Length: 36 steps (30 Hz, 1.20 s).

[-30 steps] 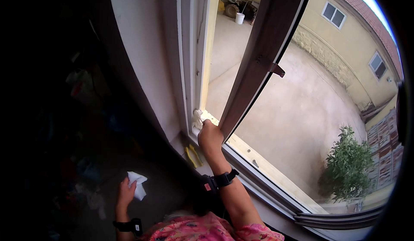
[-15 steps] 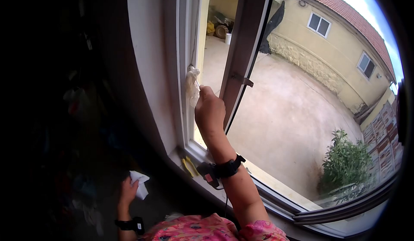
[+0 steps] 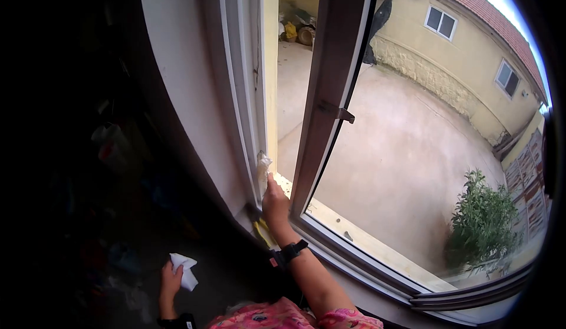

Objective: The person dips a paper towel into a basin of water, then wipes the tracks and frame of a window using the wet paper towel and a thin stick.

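My right hand (image 3: pixel 276 202) is closed on a crumpled, off-white wipe (image 3: pixel 263 165). The wipe presses against the inner side of the white window frame (image 3: pixel 238 64), near its lower corner. Down at the lower left, my left hand (image 3: pixel 171 280) grips a folded white cloth (image 3: pixel 185 270) away from the window. A sliding sash (image 3: pixel 321 87) with a small metal latch (image 3: pixel 337 112) stands to the right of my right hand, apart from it. Yellow-handled pliers (image 3: pixel 263 233) lie on the sill below my right wrist.
Beyond the opening lies a concrete yard (image 3: pixel 383 146) with a leafy bush (image 3: pixel 483 217) and a yellow building (image 3: pixel 460 52). Small bits of debris (image 3: pixel 348 235) lie on the outer ledge. The room at left is dark, with dim clutter.
My right hand has slid down the frame with the wipe, from mid-height to near the bottom corner. My left hand, still holding the white cloth, sits slightly lower in view.
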Available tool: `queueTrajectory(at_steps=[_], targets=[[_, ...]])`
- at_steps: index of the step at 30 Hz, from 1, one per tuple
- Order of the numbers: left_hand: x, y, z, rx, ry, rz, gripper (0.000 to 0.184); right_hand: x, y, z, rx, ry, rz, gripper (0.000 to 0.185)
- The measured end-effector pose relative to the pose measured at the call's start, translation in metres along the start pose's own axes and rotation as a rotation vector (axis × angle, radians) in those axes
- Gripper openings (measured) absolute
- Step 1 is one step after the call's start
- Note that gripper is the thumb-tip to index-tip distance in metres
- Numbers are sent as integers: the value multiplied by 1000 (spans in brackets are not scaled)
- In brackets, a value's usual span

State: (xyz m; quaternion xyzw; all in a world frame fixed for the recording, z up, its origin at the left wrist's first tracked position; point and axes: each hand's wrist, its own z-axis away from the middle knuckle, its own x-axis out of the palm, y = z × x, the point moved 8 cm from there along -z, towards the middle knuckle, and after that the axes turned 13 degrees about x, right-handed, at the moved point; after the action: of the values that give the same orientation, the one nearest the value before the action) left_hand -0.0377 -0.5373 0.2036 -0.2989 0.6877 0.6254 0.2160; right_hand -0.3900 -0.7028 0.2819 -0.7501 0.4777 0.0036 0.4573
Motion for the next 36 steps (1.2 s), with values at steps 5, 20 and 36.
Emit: queueTrajectory(at_steps=[5,20,36], targets=[[14,-2,-2,-8,-70,-70,25,38,82,63,331,-416,279,30],[12,21,-9,58,-152,-162,26,-26,48,65,155,-309,-97,20],[13,26,-13,74,-154,-188,26,41,-20,0,13,-565,438,9]])
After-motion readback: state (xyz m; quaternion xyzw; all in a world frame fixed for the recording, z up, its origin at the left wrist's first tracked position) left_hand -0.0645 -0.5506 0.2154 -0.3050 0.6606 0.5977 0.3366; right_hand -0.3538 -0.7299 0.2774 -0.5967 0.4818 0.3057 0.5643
